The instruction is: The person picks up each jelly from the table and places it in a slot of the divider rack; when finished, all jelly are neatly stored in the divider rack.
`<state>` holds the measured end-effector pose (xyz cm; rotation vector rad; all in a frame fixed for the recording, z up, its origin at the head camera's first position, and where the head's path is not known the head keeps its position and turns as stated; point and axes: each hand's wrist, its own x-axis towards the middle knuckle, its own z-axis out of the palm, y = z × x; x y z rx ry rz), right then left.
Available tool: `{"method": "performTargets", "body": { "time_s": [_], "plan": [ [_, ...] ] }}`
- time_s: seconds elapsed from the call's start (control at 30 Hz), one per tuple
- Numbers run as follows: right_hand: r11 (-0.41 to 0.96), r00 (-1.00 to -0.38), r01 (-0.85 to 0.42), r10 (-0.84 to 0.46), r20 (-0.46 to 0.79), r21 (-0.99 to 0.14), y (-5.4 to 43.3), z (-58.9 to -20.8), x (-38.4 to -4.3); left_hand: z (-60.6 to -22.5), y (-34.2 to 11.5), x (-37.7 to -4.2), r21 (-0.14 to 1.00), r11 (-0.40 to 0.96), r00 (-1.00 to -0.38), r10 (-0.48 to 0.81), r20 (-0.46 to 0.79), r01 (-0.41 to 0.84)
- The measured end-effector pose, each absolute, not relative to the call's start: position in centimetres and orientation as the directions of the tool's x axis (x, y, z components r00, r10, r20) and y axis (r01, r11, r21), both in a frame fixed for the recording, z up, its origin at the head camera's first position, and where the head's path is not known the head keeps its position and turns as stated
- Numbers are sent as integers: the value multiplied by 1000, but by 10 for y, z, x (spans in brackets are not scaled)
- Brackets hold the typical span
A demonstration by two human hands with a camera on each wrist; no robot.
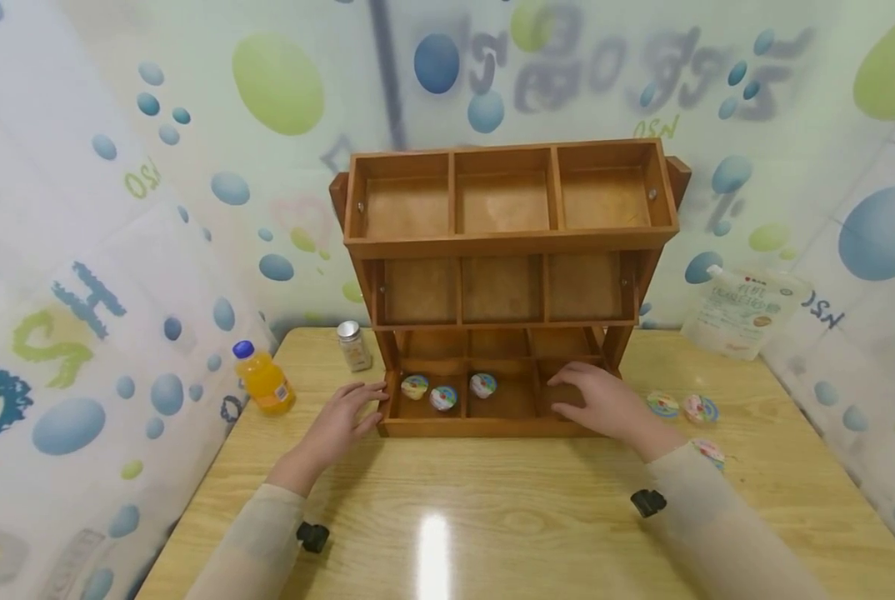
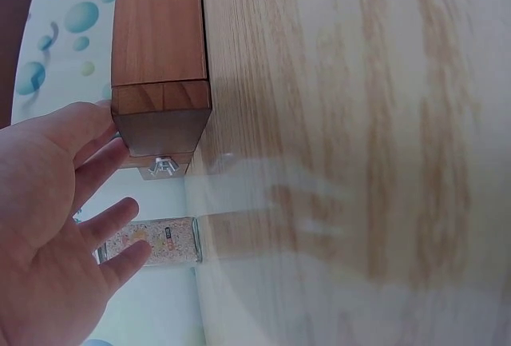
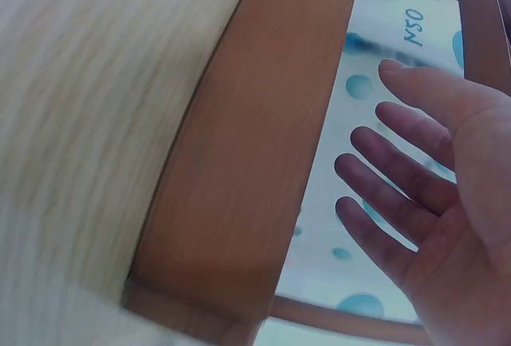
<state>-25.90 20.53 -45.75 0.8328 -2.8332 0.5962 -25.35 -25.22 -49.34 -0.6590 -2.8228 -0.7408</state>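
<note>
A brown wooden rack [image 1: 511,243] with tiers of compartments stands on the table. In its bottom tier, the left compartment holds a yellowish small cup [image 1: 415,386] and a white small cup [image 1: 443,398]; the middle one holds another small cup [image 1: 482,385]. My left hand [image 1: 338,421] touches the left end of that tier, its fingers loosely spread in the left wrist view. Over the right compartment hovers my right hand [image 1: 601,398], fingers apart and nothing held. The right wrist view shows that hand [image 3: 447,194] behind the rack's front board [image 3: 239,138].
Several small cups lie right of the rack, among them a yellow-green cup [image 1: 662,404], a pink one [image 1: 700,408] and one by the right forearm [image 1: 708,452]. An orange drink bottle [image 1: 264,379] and a jar [image 1: 353,346] stand left. A white pouch [image 1: 743,312] leans behind.
</note>
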Motion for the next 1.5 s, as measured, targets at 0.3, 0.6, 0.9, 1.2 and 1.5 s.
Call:
{"method": "performTargets", "body": {
  "time_s": [0.3, 0.6, 0.9, 1.2, 1.5],
  "plan": [
    [759, -830, -553, -469, 302, -344, 246, -465, -242, -494, -253, -255, 440, 780, -895, 377, 239, 446],
    [806, -858, -495, -395, 327, -324, 286, -470, -219, -495, -253, -254, 439, 777, -892, 378, 248, 451],
    [867, -894, -408, -315, 319, -287, 323, -473, -197, -494, -253, -255, 430, 786, -896, 378, 233, 443],
    [891, -925, -340, -260, 278, -299, 350, -482, -184, -495, -253, -254, 443, 784, -900, 372, 225, 435],
    [909, -934, -306, -228, 274, -284, 371, -493, -172, -495, -252, -255, 447, 780, -899, 369, 236, 438]
  ]
}}
